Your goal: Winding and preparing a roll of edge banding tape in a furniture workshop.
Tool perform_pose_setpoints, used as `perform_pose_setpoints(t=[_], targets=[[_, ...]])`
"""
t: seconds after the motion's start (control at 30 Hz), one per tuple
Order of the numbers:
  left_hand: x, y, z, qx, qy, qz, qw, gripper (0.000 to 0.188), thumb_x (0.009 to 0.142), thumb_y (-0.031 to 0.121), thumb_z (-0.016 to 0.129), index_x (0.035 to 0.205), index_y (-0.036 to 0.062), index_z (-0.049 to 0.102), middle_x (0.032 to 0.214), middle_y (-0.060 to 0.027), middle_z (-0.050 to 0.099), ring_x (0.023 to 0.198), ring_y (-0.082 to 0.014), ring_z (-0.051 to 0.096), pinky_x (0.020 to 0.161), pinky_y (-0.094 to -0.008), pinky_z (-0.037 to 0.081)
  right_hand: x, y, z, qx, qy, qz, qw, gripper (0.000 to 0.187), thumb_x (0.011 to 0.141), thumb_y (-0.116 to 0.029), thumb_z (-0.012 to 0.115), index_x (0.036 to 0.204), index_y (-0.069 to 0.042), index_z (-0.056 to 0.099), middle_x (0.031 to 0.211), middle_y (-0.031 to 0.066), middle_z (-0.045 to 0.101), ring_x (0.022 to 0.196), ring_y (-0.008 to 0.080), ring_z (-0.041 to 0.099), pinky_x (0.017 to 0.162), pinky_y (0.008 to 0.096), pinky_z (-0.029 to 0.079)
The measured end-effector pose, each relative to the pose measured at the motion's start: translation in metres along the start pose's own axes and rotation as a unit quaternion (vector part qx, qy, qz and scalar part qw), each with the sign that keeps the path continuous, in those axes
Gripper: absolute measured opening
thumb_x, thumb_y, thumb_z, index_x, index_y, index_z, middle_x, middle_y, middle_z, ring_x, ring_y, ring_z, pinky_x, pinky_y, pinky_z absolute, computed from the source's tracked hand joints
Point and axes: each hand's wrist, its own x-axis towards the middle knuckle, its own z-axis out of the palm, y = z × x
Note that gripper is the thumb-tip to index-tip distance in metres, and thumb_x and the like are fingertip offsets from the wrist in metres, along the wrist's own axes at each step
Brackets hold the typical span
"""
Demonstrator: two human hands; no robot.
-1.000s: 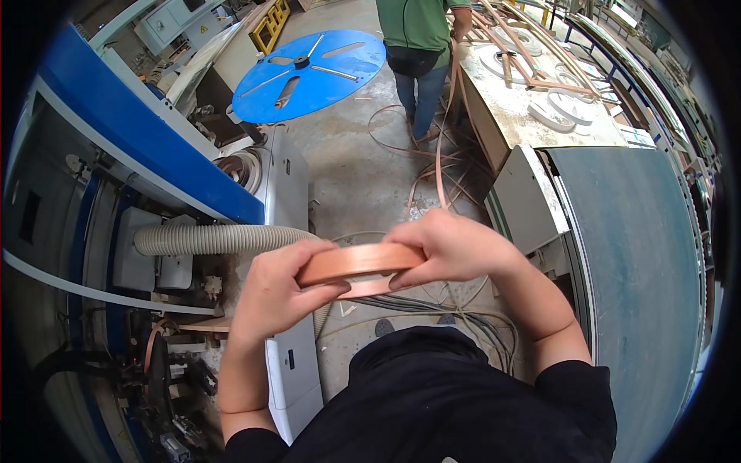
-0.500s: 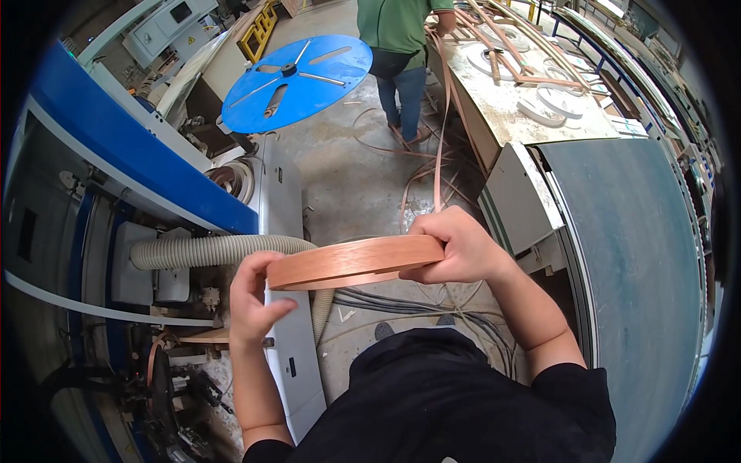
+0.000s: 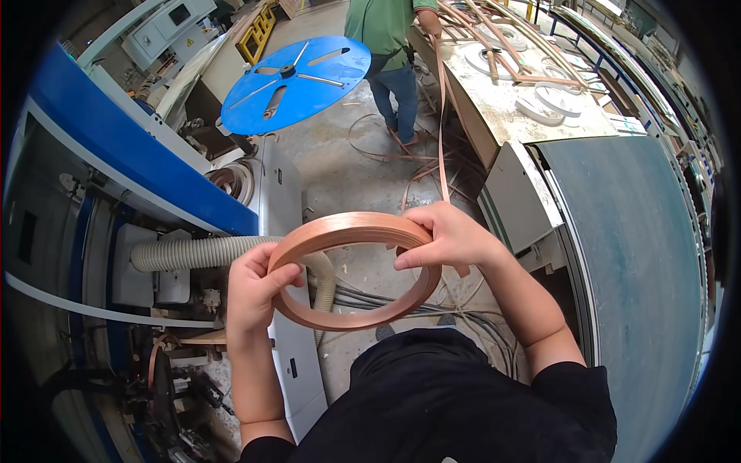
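A roll of wood-coloured edge banding (image 3: 347, 225) is held up in front of me, tilted so that its open middle shows. My left hand (image 3: 258, 282) grips its left side, the thumb over the inner rim. On the right side, my right hand (image 3: 444, 238) pinches the coil with thumb and fingers; some of those fingers are hidden behind it. A loose strip of the banding (image 3: 442, 154) runs from near my right hand along the floor side of the bench to a co-worker. A short strip end hangs below my right hand.
A blue slotted disc (image 3: 297, 85) stands at the far left beside a machine with a ribbed hose (image 3: 193, 253). The co-worker in a green shirt (image 3: 378, 27) stands by a cluttered bench (image 3: 540, 116). Right of me is a dark conveyor belt (image 3: 625, 224). Cables and strips lie on the floor.
The roll has tipped from edge-on to showing its open ring. My left thumb has closed onto its inner rim. The co-worker has shifted slightly left.
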Motion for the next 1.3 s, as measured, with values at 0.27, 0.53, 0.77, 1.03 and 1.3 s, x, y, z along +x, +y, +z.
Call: perform_pose_setpoints(t=[0.27, 0.53, 0.77, 1.03, 1.3], targets=[[0.012, -0.014, -0.006, 0.016, -0.032, -0.055, 0.998, 0.035, 0.087, 0.010, 0.080, 0.115, -0.0038, 0.065, 0.100, -0.0090, 0.073, 0.088, -0.0152, 0.070, 0.084, -0.0290, 0.056, 0.004, 0.003, -0.003, 0.069, -0.017, 0.064, 0.995, 0.036, 0.080, -0.027, 0.087, 0.097, 0.002, 0.072, 0.076, 0.0029, 0.069, 0.068, 0.0091, 0.061, 0.061, 0.0263, 0.048], [0.020, 0.014, 0.043, 0.400, -0.094, 0.113, 0.905, 0.059, 0.075, 0.022, 0.089, 0.123, -0.0030, 0.066, 0.105, -0.0142, 0.074, 0.092, -0.0153, 0.070, 0.084, -0.0289, 0.054, 0.016, -0.011, 0.003, -0.121, -0.081, 0.059, 0.988, 0.043, 0.077, -0.035, 0.086, 0.095, 0.001, 0.071, 0.074, 0.0092, 0.067, 0.067, 0.0175, 0.062, 0.062, 0.0324, 0.048], [0.021, 0.011, 0.039, 0.401, -0.097, -0.005, 0.911, 0.037, 0.076, 0.009, 0.088, 0.107, -0.0050, 0.072, 0.086, -0.0023, 0.072, 0.076, -0.0056, 0.062, 0.069, -0.0232, 0.052, 0.019, 0.000, 0.008, -0.133, -0.090, 0.025, 0.987, 0.042, 0.076, -0.033, 0.086, 0.096, 0.000, 0.072, 0.077, 0.0116, 0.068, 0.069, 0.0197, 0.064, 0.064, 0.0341, 0.049], [-0.011, 0.004, 0.022, 0.342, -0.078, 0.038, 0.936, 0.039, 0.064, 0.002, 0.092, 0.097, -0.0048, 0.073, 0.088, -0.0061, 0.073, 0.078, -0.0082, 0.065, 0.071, -0.0244, 0.054, -0.014, 0.037, 0.011, -0.123, -0.041, -0.072, 0.989, 0.032, 0.074, -0.023, 0.085, 0.088, -0.001, 0.067, 0.075, 0.0155, 0.066, 0.069, 0.0285, 0.067, 0.064, 0.0380, 0.051], [-0.025, -0.008, 0.013, 0.409, -0.116, 0.106, 0.899, 0.039, 0.073, 0.011, 0.087, 0.110, 0.0064, 0.076, 0.088, -0.0118, 0.074, 0.072, -0.0185, 0.069, 0.068, -0.0290, 0.054, -0.022, 0.006, 0.023, -0.142, -0.041, -0.102, 0.984, 0.031, 0.071, -0.018, 0.089, 0.096, -0.004, 0.075, 0.078, 0.0135, 0.071, 0.071, 0.0270, 0.071, 0.065, 0.0331, 0.053]])
